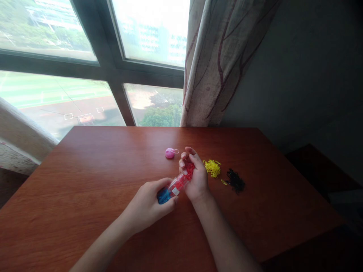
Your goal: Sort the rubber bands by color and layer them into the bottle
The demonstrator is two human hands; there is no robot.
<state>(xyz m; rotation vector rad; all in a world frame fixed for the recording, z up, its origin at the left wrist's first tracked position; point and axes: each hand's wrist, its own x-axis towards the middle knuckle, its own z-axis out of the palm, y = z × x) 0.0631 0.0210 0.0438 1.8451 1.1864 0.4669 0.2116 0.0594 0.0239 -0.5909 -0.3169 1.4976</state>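
Note:
My left hand (147,204) is wrapped round a small clear plastic bottle (173,185), tilted with its mouth toward the right. Blue rubber bands (163,196) fill its lower end, and red ones show nearer the mouth. Against that mouth my right hand (197,179) is cupped, palm up with curled fingers, holding a heap of red rubber bands (189,172). Whether the bottle's rim touches the palm is hard to tell. A round pink cap (169,153) with a loop lies on the table just beyond my hands.
Yellow rubber bands (212,168) lie in a pile right of my right hand, with a black pile (235,180) farther right. One loose yellow band (224,182) rests between them. The brown wooden table (93,181) meets a window (113,68) and a curtain (221,56).

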